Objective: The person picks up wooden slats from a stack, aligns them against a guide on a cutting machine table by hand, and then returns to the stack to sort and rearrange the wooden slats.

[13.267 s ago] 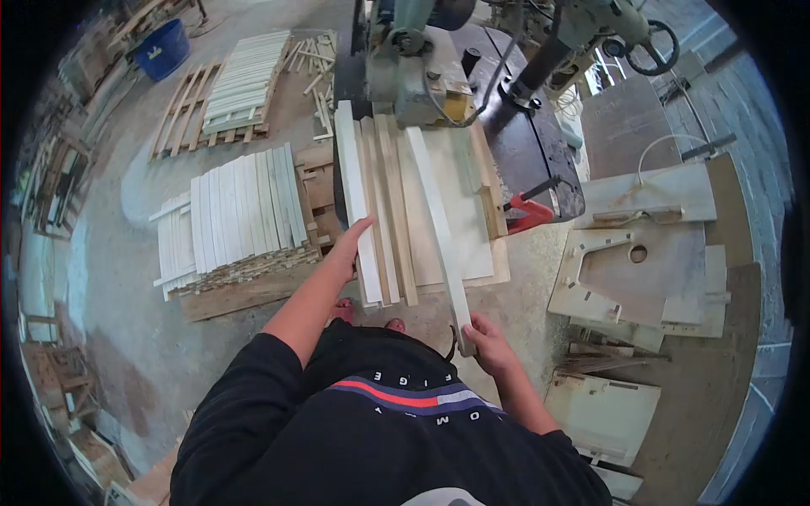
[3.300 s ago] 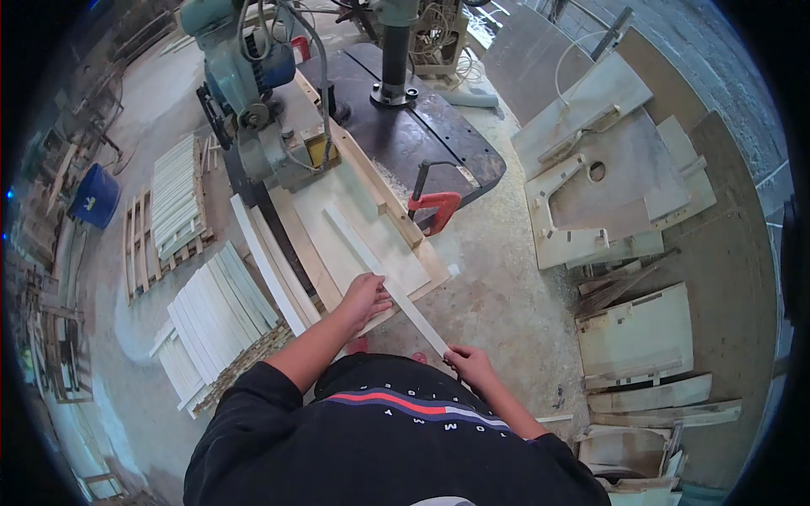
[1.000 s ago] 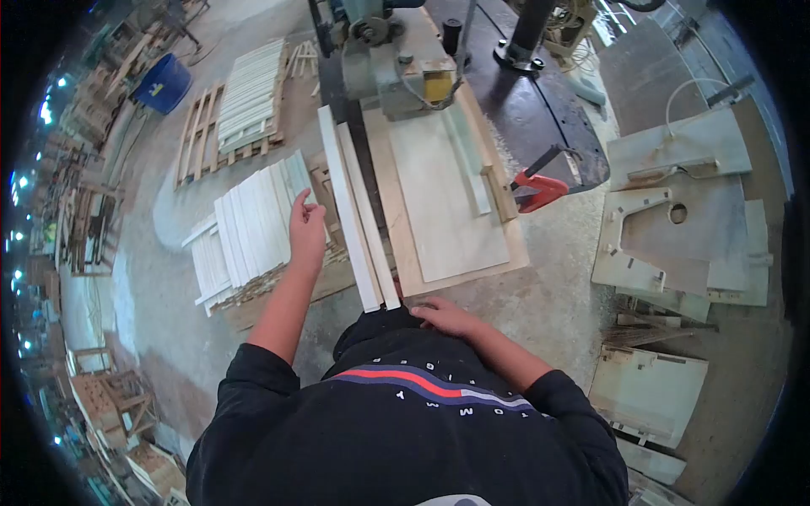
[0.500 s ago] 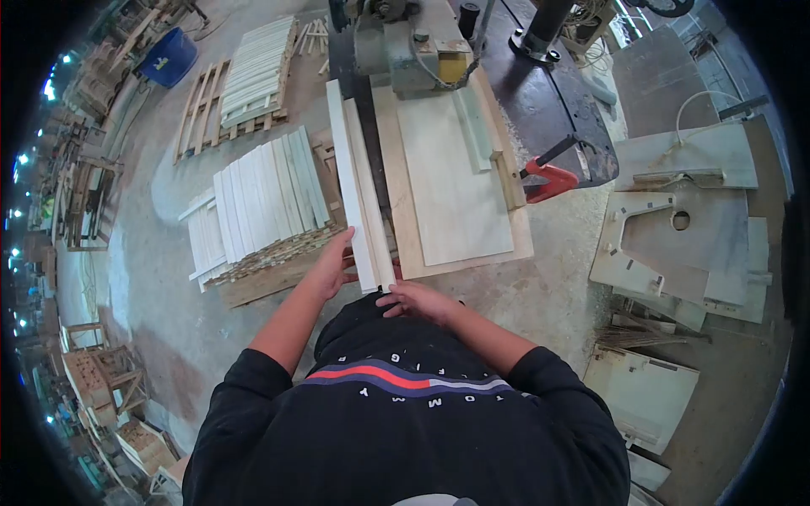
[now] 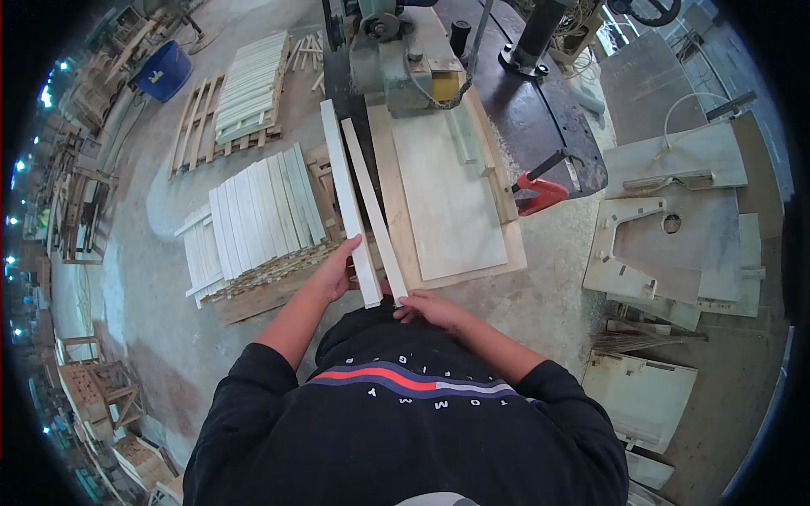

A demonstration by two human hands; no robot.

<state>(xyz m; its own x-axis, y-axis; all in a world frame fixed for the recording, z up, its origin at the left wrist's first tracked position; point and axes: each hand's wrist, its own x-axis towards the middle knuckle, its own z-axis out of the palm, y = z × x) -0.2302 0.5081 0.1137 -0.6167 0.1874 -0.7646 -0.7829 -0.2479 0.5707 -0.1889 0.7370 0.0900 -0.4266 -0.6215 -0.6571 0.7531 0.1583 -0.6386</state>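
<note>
My left hand (image 5: 342, 270) is closed round a long pale wooden strip (image 5: 344, 198) near its close end, thumb on the upper face. A thinner wooden strip (image 5: 375, 212) lies just to the right, with a narrow gap between the two. My right hand (image 5: 429, 308) grips the close end of this thinner strip. Both strips point away from my body, beside a pale board (image 5: 451, 202) on a wooden base (image 5: 405, 228) under a machine head (image 5: 396, 63). Some of the left fingers are hidden beneath the strips.
To the left a stack of pale boards (image 5: 261, 211) stands on the floor, with another stack (image 5: 251, 88) on a pallet behind it. A red clamp (image 5: 540, 194) sticks out from the dark machine table (image 5: 565, 148). Cut panels (image 5: 675, 244) lie at the right.
The two strips, side by side before, are now spread apart into a narrow V. Both hands and the strips have come slightly closer to my body.
</note>
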